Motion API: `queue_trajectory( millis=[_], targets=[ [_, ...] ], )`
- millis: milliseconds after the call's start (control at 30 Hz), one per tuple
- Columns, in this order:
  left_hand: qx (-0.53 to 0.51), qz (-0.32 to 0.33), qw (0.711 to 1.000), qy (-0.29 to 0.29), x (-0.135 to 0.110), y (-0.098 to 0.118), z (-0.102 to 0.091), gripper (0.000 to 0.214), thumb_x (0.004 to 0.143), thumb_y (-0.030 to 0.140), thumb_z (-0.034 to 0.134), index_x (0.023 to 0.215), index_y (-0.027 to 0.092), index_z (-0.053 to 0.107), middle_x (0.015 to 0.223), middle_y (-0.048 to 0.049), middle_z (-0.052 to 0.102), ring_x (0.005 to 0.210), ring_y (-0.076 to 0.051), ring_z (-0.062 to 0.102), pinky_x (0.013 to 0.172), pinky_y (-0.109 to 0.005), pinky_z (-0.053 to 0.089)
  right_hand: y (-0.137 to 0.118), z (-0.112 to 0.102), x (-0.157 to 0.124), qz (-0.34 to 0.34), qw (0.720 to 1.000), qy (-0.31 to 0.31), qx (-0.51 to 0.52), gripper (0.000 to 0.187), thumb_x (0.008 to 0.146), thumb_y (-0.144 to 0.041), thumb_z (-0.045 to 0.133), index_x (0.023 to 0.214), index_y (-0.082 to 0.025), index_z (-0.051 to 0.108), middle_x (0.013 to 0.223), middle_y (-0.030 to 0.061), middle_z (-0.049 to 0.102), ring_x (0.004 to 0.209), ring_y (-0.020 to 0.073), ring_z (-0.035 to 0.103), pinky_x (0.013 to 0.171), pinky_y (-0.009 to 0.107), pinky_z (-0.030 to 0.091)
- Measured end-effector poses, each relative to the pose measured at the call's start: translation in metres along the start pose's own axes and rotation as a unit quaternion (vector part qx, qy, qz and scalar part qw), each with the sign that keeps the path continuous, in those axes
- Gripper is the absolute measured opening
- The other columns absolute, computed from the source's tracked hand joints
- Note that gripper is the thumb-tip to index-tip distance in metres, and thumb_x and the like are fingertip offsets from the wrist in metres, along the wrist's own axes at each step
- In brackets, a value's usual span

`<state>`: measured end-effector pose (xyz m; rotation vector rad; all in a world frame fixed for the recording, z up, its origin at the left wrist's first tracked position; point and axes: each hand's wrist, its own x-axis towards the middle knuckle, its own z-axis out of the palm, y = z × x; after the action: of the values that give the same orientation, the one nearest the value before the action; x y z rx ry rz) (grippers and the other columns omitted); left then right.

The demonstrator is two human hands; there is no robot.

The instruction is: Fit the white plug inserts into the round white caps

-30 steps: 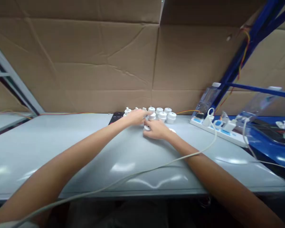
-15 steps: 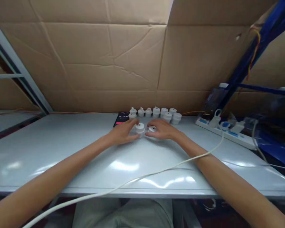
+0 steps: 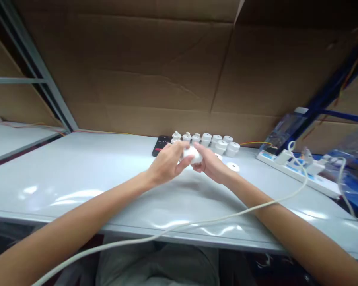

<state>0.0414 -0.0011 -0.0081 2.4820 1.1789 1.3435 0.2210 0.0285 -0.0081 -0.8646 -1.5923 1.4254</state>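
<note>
Above the table, a white round plastic piece (image 3: 193,154) is held between both hands, tilted so a smooth face shows. My left hand (image 3: 170,161) grips it from the left, thumb across the near side. My right hand (image 3: 210,163) has its fingers closed around the right side; part of the piece is hidden there. Beside my right wrist lies a flat white disc with a centre hole (image 3: 233,167), and another white disc (image 3: 218,156) shows partly behind that hand. Behind the hands stand several white round housings (image 3: 221,147) and several smaller white pieces with knobs on top (image 3: 187,137).
A phone with a timer (image 3: 160,145) lies left of the white pieces. A white power strip (image 3: 298,171) with plugs sits at the right. A white cable (image 3: 217,219) crosses in front of my forearms. A cardboard wall (image 3: 155,87) rises at the back.
My hands have lifted off the table and come together on one white piece; before, they were apart, each at its own piece. Discs now show by my right wrist. The view has shifted.
</note>
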Motion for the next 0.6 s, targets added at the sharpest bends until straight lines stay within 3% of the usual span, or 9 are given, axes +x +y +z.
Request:
queue_trajectory(
  millis=[67,133,200,267,333,400,467,533,600],
  targets=[
    [-0.026,-0.035,0.999,-0.008,0.002,0.0,-0.001,0.027,0.097,0.047,0.046,0.105,0.022,0.051,0.079,-0.0005,0.059,0.072,-0.017,0.059,0.077,-0.031,0.049,0.0,0.003,-0.003,-0.018,0.999,0.006,-0.039,0.051,0.093,-0.071,0.047,0.083,-0.022,0.058,0.06,-0.0021,0.052,0.049,0.0138,0.047,0.046,0.026,0.037],
    [-0.102,-0.118,0.988,0.013,0.006,-0.003,0.0,0.028,0.1,0.049,0.041,0.097,0.022,0.049,0.072,0.0018,0.054,0.066,-0.015,0.056,0.066,-0.027,0.048,-0.002,0.002,-0.006,-0.107,0.982,0.031,-0.154,0.044,0.093,-0.066,0.052,0.092,-0.022,0.059,0.067,-0.0001,0.058,0.06,0.0173,0.056,0.057,0.03,0.046],
    [-0.207,-0.227,0.951,0.022,0.01,-0.008,0.002,0.03,0.101,0.049,0.036,0.091,0.022,0.047,0.072,0.0018,0.052,0.062,-0.013,0.053,0.056,-0.023,0.045,-0.005,-0.004,-0.009,-0.216,0.922,0.042,-0.318,0.033,0.092,-0.053,0.061,0.107,-0.023,0.061,0.094,0.0066,0.068,0.089,0.0241,0.065,0.083,0.039,0.052],
    [-0.305,-0.317,0.898,-0.02,0.014,-0.014,0.003,0.032,0.101,0.049,0.035,0.089,0.021,0.048,0.07,0.0012,0.052,0.057,-0.011,0.05,0.048,-0.021,0.04,-0.008,-0.012,-0.009,-0.284,0.843,0.039,-0.456,0.024,0.093,-0.036,0.06,0.114,-0.026,0.062,0.124,0.0108,0.066,0.118,0.029,0.059,0.104,0.046,0.043],
    [-0.381,-0.36,0.849,-0.068,0.015,-0.019,0.002,0.032,0.1,0.049,0.04,0.093,0.02,0.051,0.071,0.0003,0.055,0.055,-0.011,0.051,0.046,-0.02,0.039,-0.007,-0.021,-0.007,-0.309,0.796,0.048,-0.518,0.023,0.094,-0.025,0.052,0.114,-0.026,0.064,0.135,0.0114,0.061,0.131,0.0292,0.052,0.112,0.048,0.036],
    [-0.428,-0.361,0.825,-0.081,0.015,-0.023,0.0,0.024,0.097,0.043,0.049,0.098,0.019,0.052,0.082,-0.0022,0.062,0.063,-0.011,0.059,0.056,-0.022,0.05,-0.003,-0.03,-0.002,-0.308,0.792,0.073,-0.522,0.028,0.091,-0.021,0.051,0.116,-0.025,0.064,0.132,0.0117,0.062,0.13,0.0287,0.053,0.111,0.046,0.038],
    [-0.433,-0.346,0.828,-0.08,0.013,-0.026,-0.001,0.02,0.09,0.028,0.058,0.107,0.02,0.052,0.096,-0.0031,0.067,0.078,-0.012,0.067,0.076,-0.025,0.057,0.003,-0.039,0.004,-0.289,0.808,0.087,-0.506,0.032,0.087,-0.023,0.056,0.119,-0.022,0.063,0.127,0.0121,0.064,0.123,0.0292,0.057,0.107,0.044,0.041],
    [-0.395,-0.318,0.858,-0.085,0.01,-0.027,-0.001,0.039,0.08,0.015,0.06,0.118,0.022,0.052,0.103,-0.002,0.067,0.088,-0.013,0.068,0.085,-0.028,0.057,0.011,-0.046,0.009,-0.265,0.824,0.078,-0.494,0.035,0.085,-0.025,0.059,0.12,-0.02,0.063,0.123,0.0119,0.066,0.117,0.0289,0.06,0.104,0.043,0.044],
    [-0.331,-0.275,0.898,-0.095,0.007,-0.028,0.002,0.048,0.074,0.013,0.062,0.12,0.023,0.053,0.106,-0.0015,0.066,0.09,-0.014,0.067,0.084,-0.028,0.056,0.018,-0.052,0.012,-0.246,0.832,0.059,-0.494,0.036,0.085,-0.028,0.06,0.12,-0.018,0.063,0.123,0.0118,0.067,0.114,0.0281,0.062,0.101,0.041,0.045]
  ],
)
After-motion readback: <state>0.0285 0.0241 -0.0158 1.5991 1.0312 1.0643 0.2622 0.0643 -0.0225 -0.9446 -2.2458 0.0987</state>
